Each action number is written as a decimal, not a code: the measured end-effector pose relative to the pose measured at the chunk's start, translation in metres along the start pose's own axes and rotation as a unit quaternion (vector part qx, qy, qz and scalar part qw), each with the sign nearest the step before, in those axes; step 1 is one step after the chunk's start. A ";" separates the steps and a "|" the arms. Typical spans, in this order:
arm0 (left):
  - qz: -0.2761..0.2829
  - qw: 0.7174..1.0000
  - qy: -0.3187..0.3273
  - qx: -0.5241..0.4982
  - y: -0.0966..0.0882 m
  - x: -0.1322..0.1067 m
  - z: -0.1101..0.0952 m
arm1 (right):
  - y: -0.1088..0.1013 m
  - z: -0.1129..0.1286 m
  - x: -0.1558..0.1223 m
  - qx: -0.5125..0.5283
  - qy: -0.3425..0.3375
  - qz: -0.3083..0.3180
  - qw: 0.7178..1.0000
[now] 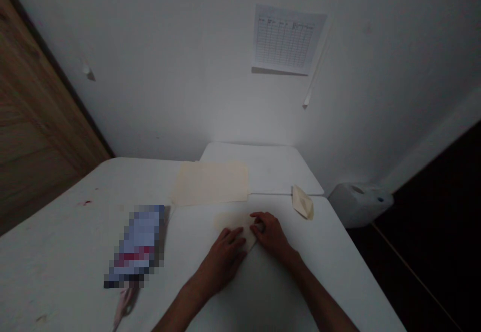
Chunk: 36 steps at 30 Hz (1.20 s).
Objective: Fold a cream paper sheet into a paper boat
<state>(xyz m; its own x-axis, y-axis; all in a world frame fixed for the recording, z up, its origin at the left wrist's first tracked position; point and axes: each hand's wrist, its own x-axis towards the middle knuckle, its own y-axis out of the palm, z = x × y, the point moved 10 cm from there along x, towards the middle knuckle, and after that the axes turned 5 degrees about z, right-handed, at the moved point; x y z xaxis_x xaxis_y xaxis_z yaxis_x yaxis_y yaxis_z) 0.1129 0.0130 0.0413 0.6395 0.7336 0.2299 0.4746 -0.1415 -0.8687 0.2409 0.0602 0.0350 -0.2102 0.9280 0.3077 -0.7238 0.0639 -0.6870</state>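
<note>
Left fingers [233,237] lie flat and close together on a folded cream paper [230,223]; right fingers [257,220] curl over its right edge, pinch or plain press can't tell. Paper sits on the white folding table [65,236], between left hand [221,261] and right hand [271,234]. Up-right, just off the table seam: a small folded paper piece [302,201]. Straight ahead: a flat cream sheet [209,183]. Left: a pixelated packet [137,245]. Beyond the table's right corner: a white plastic jug [358,204].
</note>
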 end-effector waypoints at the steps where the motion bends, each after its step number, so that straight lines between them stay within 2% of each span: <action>1: 0.003 1.000 0.002 -0.007 -0.001 0.000 0.001 | 0.000 0.000 0.000 0.000 0.000 0.000 1.000; 10: 0.009 0.998 0.017 -0.057 -0.009 -0.001 0.004 | 0.001 0.000 0.001 -0.007 -0.001 0.001 1.000; 22: 0.000 0.998 -0.011 -0.055 0.001 -0.001 0.015 | -0.002 0.004 -0.001 -0.004 -0.008 -0.006 1.000; 30: 0.001 0.999 0.020 -0.036 -0.006 0.002 0.001 | -0.002 0.004 -0.001 -0.004 -0.011 -0.005 1.000; 36: 0.005 0.999 0.023 -0.043 -0.006 0.005 0.000 | -0.002 0.004 -0.001 -0.006 -0.016 -0.008 1.000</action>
<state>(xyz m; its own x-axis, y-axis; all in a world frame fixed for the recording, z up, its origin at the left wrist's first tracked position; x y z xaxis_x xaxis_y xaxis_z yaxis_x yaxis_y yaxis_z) 0.1132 0.0171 0.0478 0.6697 0.7016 0.2434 0.5173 -0.2055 -0.8308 0.2395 0.0572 0.0384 -0.2197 0.9149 0.3387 -0.7194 0.0826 -0.6897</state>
